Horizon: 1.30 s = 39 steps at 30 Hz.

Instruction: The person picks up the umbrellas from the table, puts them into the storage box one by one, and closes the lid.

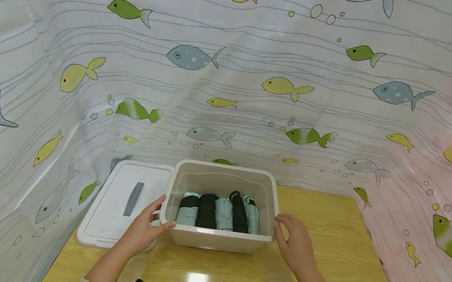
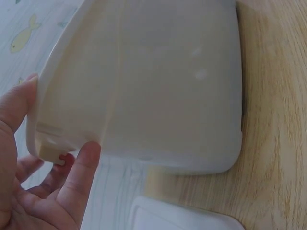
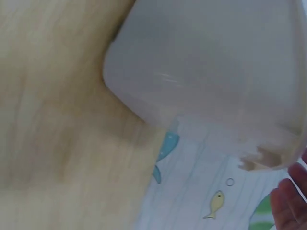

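A white plastic storage box (image 1: pixel 215 241) stands uncovered on the table. Several rolled bundles, light blue ones (image 1: pixel 224 214) and black ones (image 1: pixel 207 211), lie side by side inside it; one black bundle has a loop at its top. At the box's left end, my left hand (image 1: pixel 144 227) grips the rim, thumb on the edge and fingers under the end. In the left wrist view, a fingertip (image 2: pixel 88 148) lies against the outer wall. My right hand (image 1: pixel 294 241) is at the right end with extended fingers touching the rim; in the right wrist view it is mostly cut off.
To the left, partly behind my left hand, a white lid (image 1: pixel 106 211) with a grey handle lies on the wood-grain table (image 1: pixel 321 218). A fish-patterned curtain (image 1: pixel 235 87) surrounds the table at the back and both sides.
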Each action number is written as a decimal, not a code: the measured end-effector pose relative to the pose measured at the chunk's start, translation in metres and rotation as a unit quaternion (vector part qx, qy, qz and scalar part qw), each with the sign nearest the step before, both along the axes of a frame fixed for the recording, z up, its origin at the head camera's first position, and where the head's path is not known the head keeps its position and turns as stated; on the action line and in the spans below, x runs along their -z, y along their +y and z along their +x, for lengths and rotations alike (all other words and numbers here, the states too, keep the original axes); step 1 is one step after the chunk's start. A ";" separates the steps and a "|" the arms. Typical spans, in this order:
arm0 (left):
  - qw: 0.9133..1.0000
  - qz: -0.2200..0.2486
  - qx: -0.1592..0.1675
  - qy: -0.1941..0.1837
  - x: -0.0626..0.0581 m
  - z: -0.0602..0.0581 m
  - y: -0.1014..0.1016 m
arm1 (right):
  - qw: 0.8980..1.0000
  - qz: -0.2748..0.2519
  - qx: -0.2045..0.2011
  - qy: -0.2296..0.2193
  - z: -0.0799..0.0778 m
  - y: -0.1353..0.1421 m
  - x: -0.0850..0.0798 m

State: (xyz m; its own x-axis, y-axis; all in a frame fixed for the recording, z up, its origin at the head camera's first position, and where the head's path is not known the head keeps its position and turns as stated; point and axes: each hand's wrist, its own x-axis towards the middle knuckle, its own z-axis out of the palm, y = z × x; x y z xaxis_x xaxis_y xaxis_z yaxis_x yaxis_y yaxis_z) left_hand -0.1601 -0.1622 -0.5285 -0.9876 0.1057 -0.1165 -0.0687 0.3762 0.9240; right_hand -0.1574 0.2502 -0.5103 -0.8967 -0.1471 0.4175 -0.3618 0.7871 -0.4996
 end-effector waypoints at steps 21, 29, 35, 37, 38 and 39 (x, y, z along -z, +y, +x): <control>1.000 0.008 -0.001 0.003 0.001 -0.001 0.000 | 0.996 -0.077 0.031 0.019 0.005 -0.011 0.035; 1.000 -0.010 -0.006 0.009 0.003 0.000 0.001 | 0.997 -0.067 0.031 -0.032 0.005 -0.012 0.041; 1.000 -0.011 -0.005 0.015 0.008 0.002 0.002 | 0.996 -0.066 0.033 -0.045 0.006 -0.011 0.044; 1.000 -0.009 -0.003 0.020 0.008 0.002 0.002 | 0.996 -0.069 0.032 -0.047 0.007 -0.011 0.044; 1.000 -0.009 -0.004 0.023 0.009 0.002 0.001 | 0.996 -0.069 0.031 -0.047 0.007 -0.010 0.045; 1.000 -0.010 -0.005 0.028 0.010 0.002 0.002 | 0.996 -0.069 0.030 -0.047 0.008 -0.010 0.045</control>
State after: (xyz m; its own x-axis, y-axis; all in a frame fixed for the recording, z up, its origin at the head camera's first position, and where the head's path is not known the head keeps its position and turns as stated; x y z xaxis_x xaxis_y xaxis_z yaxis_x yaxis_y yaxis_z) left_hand -0.1579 -0.1607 -0.5385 -0.9934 0.0950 -0.0638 -0.0214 0.3934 0.9191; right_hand -0.1497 0.2402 -0.5557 -0.9386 -0.0384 0.3430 -0.2616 0.7274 -0.6345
